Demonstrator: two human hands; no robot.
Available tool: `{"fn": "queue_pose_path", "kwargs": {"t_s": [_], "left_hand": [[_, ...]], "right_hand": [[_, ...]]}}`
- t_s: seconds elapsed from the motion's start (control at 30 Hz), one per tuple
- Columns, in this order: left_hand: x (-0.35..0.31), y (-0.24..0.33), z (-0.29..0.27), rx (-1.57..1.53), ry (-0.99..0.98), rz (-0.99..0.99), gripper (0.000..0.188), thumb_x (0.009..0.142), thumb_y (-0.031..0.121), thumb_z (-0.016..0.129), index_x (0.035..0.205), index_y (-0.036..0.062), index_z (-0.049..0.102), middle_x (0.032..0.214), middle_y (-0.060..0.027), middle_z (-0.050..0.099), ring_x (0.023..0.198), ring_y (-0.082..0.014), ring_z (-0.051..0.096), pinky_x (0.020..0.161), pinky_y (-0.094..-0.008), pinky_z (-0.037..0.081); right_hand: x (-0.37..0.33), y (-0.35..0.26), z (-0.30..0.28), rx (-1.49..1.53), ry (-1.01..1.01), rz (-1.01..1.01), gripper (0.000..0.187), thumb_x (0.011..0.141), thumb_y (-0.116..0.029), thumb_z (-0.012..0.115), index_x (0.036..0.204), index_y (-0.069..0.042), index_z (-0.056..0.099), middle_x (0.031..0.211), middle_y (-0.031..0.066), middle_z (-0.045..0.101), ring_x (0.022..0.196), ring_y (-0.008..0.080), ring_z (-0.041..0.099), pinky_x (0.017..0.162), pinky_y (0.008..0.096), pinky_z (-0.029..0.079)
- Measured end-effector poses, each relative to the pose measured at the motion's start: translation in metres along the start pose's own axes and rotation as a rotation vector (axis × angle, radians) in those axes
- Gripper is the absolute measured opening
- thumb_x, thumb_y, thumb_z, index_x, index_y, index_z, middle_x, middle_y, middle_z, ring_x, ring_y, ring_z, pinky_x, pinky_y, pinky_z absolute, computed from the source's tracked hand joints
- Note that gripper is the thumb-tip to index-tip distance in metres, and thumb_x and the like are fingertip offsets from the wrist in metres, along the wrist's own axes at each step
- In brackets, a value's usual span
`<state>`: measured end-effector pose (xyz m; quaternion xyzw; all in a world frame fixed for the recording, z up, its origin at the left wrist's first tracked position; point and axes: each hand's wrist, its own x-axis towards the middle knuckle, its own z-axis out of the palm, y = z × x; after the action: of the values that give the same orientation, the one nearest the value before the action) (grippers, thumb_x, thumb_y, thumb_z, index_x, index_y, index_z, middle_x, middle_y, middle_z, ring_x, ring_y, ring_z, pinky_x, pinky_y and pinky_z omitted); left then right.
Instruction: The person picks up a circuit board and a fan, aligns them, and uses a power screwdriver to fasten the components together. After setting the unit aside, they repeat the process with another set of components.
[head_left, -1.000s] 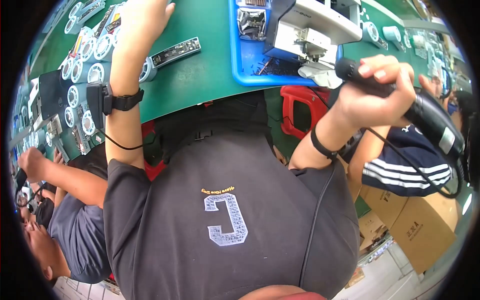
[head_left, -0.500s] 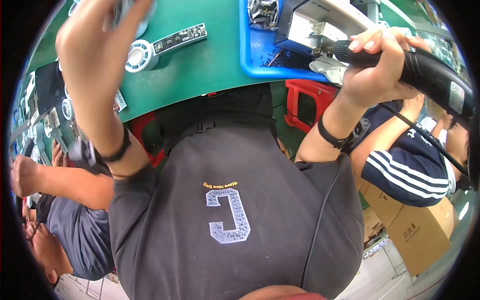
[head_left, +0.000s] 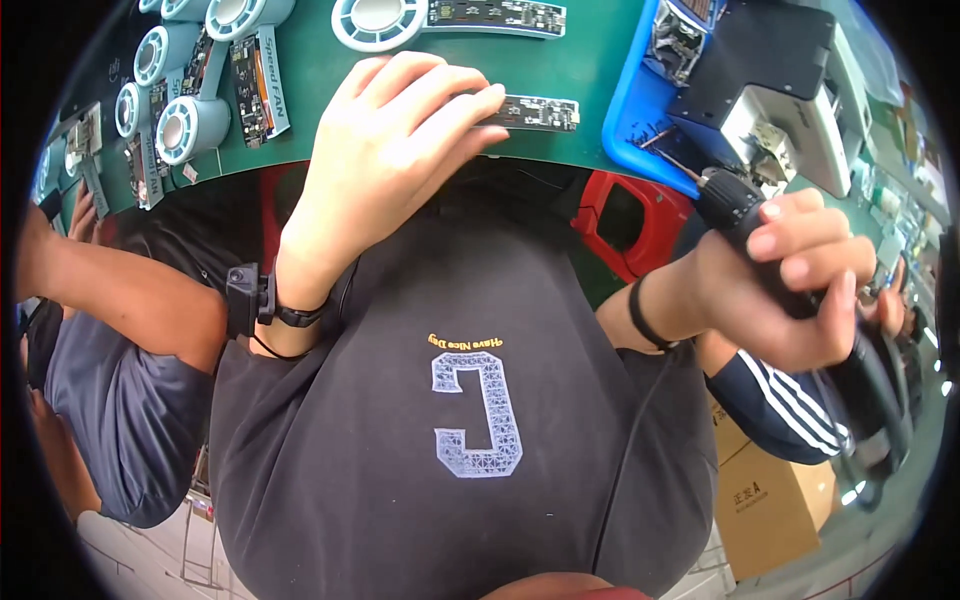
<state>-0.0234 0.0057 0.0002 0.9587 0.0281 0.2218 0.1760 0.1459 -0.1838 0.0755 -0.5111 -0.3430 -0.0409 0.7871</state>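
Fan unit, its board seemingly seated but not yet covered, is gripped by left hand left of blue tray, while power screwdriver is held in right hand by tray's near edge.

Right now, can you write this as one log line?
left hand: over end of circuit strip; right hand: grips black screwdriver; bit: near blue tray; beyond strip: blue fan
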Motion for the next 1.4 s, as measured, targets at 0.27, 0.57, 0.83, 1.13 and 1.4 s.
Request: {"fn": "queue_pose_path", "kwargs": {"t_s": [0.27,0.57,0.83,1.13,1.4], "left_hand": [[-0.005,-0.008,0.010,-0.066,0.068,-0.023,0.025,0.079,0.019,0.083,0.097,0.0100,0.069,0.097,0.0030,0.069,0.091,-0.0174,0.064,0.081,-0.0348,0.051],[-0.004,-0.007,0.003,-0.158,0.006,-0.068,0.022,0.082,0.013,0.081,0.101,0.0071,0.071,0.102,-0.0005,0.073,0.093,-0.0219,0.066,0.082,-0.0349,0.050],[-0.006,-0.007,0.005,-0.159,0.007,-0.091,0.026,0.081,0.012,0.082,0.105,0.0077,0.073,0.102,-0.0002,0.073,0.093,-0.0215,0.067,0.082,-0.0340,0.050],[-0.009,-0.006,0.008,-0.139,0.050,-0.089,0.029,0.079,0.012,0.084,0.106,0.0089,0.074,0.101,-0.0003,0.073,0.092,-0.0215,0.067,0.082,-0.0346,0.050],[-0.001,-0.003,0.005,-0.138,0.012,-0.080,0.028,0.079,0.010,0.083,0.105,0.0074,0.075,0.100,-0.0019,0.071,0.091,-0.0221,0.066,0.080,-0.0348,0.051]], "right_hand": [[-0.015,0.033,0.039,-0.041,-0.101,-0.096,0.017,0.092,-0.020,0.042,0.095,-0.005,0.051,0.064,0.0044,0.045,0.039,0.0196,0.045,0.043,0.0346,0.042],[-0.015,0.050,0.043,-0.129,-0.124,-0.023,0.034,0.092,-0.016,0.042,0.123,-0.004,0.036,0.061,0.0089,0.047,0.038,0.0197,0.045,0.041,0.0336,0.046],[-0.017,0.056,0.049,-0.213,-0.181,-0.032,0.030,0.089,-0.010,0.044,0.119,-0.008,0.040,0.061,0.0080,0.045,0.038,0.0188,0.044,0.041,0.0318,0.045],[-0.020,0.059,0.049,-0.226,-0.279,-0.049,0.030,0.087,-0.007,0.046,0.116,-0.009,0.040,0.061,0.0080,0.044,0.038,0.0176,0.044,0.041,0.0312,0.045],[-0.021,0.068,0.043,-0.064,-0.258,0.000,0.024,0.088,-0.010,0.047,0.111,-0.008,0.043,0.060,0.0085,0.045,0.040,0.0184,0.045,0.045,0.0333,0.048]]}}
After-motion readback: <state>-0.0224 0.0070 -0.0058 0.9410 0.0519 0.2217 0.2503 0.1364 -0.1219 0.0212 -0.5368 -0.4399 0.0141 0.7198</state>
